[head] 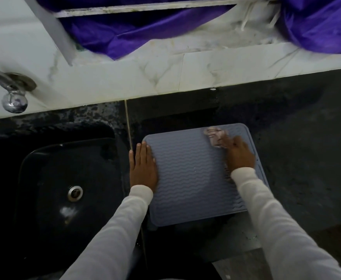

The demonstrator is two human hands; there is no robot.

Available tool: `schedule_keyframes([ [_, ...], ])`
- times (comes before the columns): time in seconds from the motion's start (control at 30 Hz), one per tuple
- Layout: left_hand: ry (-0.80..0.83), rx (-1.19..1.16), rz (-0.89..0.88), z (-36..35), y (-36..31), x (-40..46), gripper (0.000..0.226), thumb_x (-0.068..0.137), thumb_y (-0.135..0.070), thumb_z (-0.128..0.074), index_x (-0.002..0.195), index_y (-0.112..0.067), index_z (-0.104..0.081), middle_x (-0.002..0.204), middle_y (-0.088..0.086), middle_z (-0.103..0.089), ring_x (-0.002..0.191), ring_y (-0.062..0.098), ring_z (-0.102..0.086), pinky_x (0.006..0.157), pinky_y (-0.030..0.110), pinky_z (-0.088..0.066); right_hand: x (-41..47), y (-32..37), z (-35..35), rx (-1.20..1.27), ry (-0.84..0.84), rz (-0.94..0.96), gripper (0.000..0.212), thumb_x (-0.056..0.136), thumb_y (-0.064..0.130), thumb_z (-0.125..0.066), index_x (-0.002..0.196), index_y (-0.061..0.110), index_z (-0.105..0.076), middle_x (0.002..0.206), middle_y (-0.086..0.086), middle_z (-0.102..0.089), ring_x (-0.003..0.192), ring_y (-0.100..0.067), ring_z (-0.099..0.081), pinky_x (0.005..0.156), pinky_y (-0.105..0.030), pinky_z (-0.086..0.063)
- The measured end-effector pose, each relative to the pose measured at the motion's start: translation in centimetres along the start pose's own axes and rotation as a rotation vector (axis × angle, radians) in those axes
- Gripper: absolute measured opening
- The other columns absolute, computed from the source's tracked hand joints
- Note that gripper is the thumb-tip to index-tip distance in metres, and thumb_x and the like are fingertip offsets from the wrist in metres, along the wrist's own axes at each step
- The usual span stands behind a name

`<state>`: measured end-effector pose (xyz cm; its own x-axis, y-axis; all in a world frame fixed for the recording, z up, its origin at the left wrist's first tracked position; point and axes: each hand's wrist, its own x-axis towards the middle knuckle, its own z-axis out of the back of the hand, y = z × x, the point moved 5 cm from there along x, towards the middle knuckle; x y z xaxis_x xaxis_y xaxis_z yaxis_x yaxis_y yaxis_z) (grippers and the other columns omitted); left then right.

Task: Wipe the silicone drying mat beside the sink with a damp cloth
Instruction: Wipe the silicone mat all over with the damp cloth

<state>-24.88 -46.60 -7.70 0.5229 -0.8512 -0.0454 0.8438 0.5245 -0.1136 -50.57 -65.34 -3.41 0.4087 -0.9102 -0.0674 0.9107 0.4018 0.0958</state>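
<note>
The mat (194, 174) lies beside the sink (64, 188), so keep the left hand (143, 168) flat on its edge while the right hand (239, 153), pressing the cloth (214, 136), rubs along every wavy line.

Light: dim, brightest toward 12 o'clock
Glare: small glints on the tap (14, 98)
Blur: right hand (238, 153) and cloth (214, 136) smeared
Edges: wide-angle bending

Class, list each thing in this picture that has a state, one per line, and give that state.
Drying mat: flat on the counter, beside the sink.
Cloth: on the mat's far right corner, under the right hand.
Left hand: flat on the mat's left edge.
Right hand: on the cloth.
Tap: no water visible.
</note>
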Motion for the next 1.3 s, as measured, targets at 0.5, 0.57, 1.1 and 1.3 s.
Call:
schedule_keyframes([
  [0.5, 0.033, -0.083, 0.026, -0.1, -0.4, 0.1, 0.06, 0.1, -0.035, -0.013, 0.153, -0.004, -0.018, 0.162, 0.011, -0.013, 0.15, 0.022, -0.004, 0.12, 0.04, 0.009, 0.8, 15.2, 3.2, 0.323, -0.037, 0.267, 0.034, 0.096, 0.025, -0.048, 0.129, 0.032, -0.051, 0.126, -0.004, -0.055, 0.107, -0.027, -0.057, 0.086, -0.032, -0.046],
  [0.57, 0.056, -0.017, 0.012, -0.2, -0.4, 0.0, 0.065, 0.098, -0.039, -0.032, 0.152, -0.004, -0.021, 0.161, 0.013, -0.017, 0.15, 0.025, -0.006, 0.12, 0.045, 0.006, -0.3, 20.0, 0.2, 0.384, 0.071, 0.341, 0.038, 0.1, 0.038, -0.04, 0.138, 0.033, -0.039, 0.138, -0.009, -0.049, 0.121, -0.032, -0.052, 0.102, -0.045, -0.043],
  [1.1, -0.027, -0.061, 0.033, -0.4, 0.1, -0.1, 0.057, 0.101, -0.03, -0.011, 0.152, -0.006, -0.02, 0.161, 0.008, -0.016, 0.15, 0.021, -0.008, 0.121, 0.045, 0.005, 5.1, 2.1, 0.3, 0.192, 0.046, 0.165, 0.068, 0.088, 0.005, -0.053, 0.148, 0.03, -0.033, 0.157, 0.005, -0.026, 0.117, -0.027, -0.058, 0.092, -0.037, -0.046],
  [1.3, -0.027, -0.101, 0.065, 0.0, -0.1, -0.3, 0.058, 0.101, -0.031, -0.008, 0.154, -0.009, -0.019, 0.162, 0.004, -0.014, 0.15, 0.019, -0.006, 0.121, 0.042, 0.009, 6.6, -5.9, 0.3, 0.237, -0.036, -0.145, 0.064, 0.085, 0.007, -0.051, 0.141, 0.039, -0.043, 0.151, 0.013, -0.036, 0.109, -0.032, -0.062, 0.088, -0.047, -0.052],
])
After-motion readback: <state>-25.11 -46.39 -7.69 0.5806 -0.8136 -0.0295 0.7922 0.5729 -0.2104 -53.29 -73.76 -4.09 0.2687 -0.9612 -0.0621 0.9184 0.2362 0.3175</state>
